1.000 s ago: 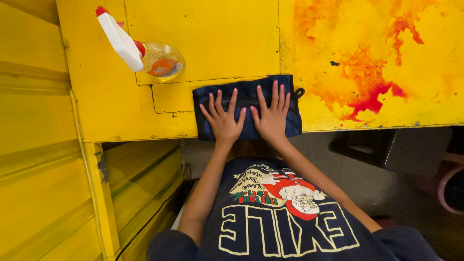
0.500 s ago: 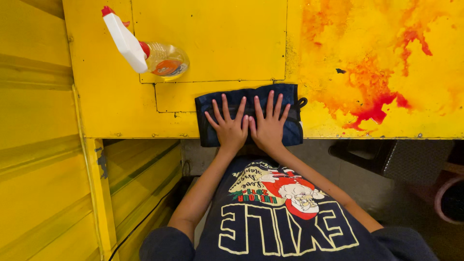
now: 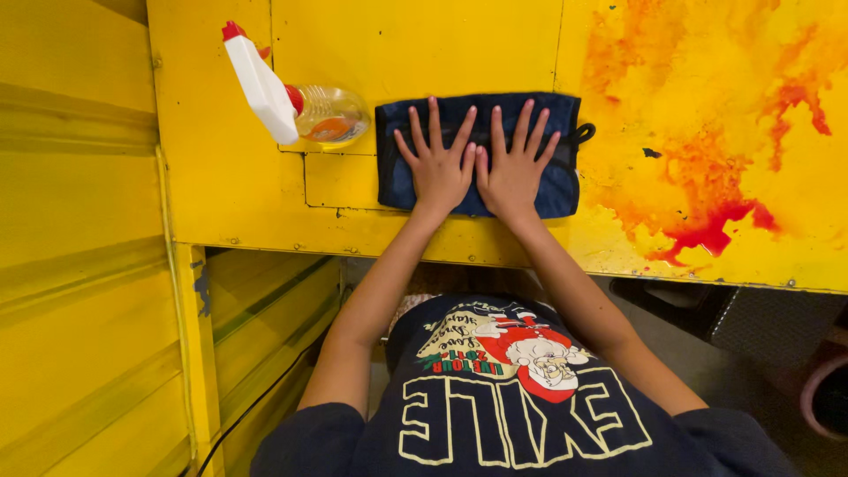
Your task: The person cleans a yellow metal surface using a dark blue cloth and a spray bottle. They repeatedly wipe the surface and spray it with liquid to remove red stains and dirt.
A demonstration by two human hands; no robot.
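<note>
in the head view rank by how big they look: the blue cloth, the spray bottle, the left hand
1. Blue cloth, clearly the largest.
2. Spray bottle and left hand look about alike; the bottle stands nearer the camera, so no ranking.

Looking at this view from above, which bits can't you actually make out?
- Head view: the middle of the dark blue cloth is covered by the left hand and right hand, both flat on it.
- The spray bottle is partly hidden by its own white trigger head; its liquid level is unclear.
- The pink tub is cut off by the right edge.
- Under the yellow table, shadow hides detail.
</note>
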